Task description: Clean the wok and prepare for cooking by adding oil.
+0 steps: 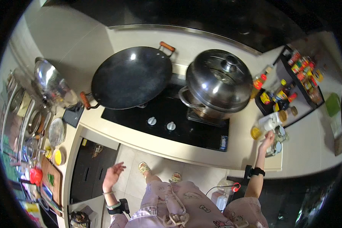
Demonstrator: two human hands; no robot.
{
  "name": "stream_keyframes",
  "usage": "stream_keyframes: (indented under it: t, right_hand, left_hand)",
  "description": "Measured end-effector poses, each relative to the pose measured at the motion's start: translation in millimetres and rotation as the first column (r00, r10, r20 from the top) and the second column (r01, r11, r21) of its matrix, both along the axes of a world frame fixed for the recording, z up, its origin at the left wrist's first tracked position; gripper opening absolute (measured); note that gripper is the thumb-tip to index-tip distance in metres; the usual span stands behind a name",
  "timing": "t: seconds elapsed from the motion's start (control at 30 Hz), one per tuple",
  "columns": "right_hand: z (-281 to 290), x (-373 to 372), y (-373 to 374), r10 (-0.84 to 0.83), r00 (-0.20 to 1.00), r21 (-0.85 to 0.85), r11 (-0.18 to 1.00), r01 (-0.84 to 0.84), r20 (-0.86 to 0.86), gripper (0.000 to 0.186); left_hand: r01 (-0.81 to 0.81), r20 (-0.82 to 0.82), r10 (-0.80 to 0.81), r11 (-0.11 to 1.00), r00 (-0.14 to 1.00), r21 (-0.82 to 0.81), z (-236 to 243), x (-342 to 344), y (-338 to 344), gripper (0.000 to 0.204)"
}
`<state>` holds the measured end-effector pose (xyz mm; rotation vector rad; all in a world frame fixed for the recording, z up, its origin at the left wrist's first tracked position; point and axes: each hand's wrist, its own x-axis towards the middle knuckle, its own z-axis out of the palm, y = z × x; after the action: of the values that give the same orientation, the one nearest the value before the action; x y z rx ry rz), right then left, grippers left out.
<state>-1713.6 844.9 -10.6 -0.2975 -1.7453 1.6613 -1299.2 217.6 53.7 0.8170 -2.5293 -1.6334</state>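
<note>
My right hand is at the right end of the counter. Its fingers are curled at the side of an oil jug with yellow oil low inside and a white top; the grip itself is partly hidden. Lidded jars stand right beside that hand. My left hand hangs over the floor in front of the counter, fingers apart and holding nothing. A large black wok with wooden handles sits on the left of the hob. On the right of the hob stands a steel pot under a domed lid.
Oil and sauce bottles stand behind the jars, below a rack of seasonings. On the left counter are a shiny steel basin, a yellow-filled bowl and a cutting board with chopped greens.
</note>
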Motion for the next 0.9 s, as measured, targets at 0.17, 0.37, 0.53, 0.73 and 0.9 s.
stream_keyframes:
  t: [0.17, 0.37, 0.53, 0.73, 0.9]
  right_hand:
    - [14, 8, -22, -0.153, 0.984, 0.181, 0.974, 0.135, 0.089, 0.044]
    - [46, 84, -72, -0.468, 0.882, 0.476, 0.765, 0.435, -0.053, 0.040]
    - [31, 154, -132, -0.421, 0.905, 0.392, 0.844, 0.366, 0.063, 0.025]
    - [-5, 180, -161, -0.456, 0.884, 0.458, 0.811, 0.365, 0.102, 0.017]
    - [2, 184, -194, -0.430, 0.896, 0.416, 0.839, 0.351, 0.111, 0.015]
  left_hand:
    - [-0.438, -0.325, 0.443, 0.894, 0.836, 0.091, 53, -41, -77, 0.031]
    - [-0.583, -0.291, 0.543, 0.810, 0.788, -0.065, 82, -129, -194, 0.044]
    - [-0.494, -0.061, 0.504, 0.860, 0.862, 0.125, 81, -166, -224, 0.043]
    - [-0.470, -0.142, 0.508, 0.851, 0.849, 0.236, 98, -182, -232, 0.036]
    - [-0.483, -0.149, 0.553, 0.808, 0.820, 0.339, 146, -208, -219, 0.035]
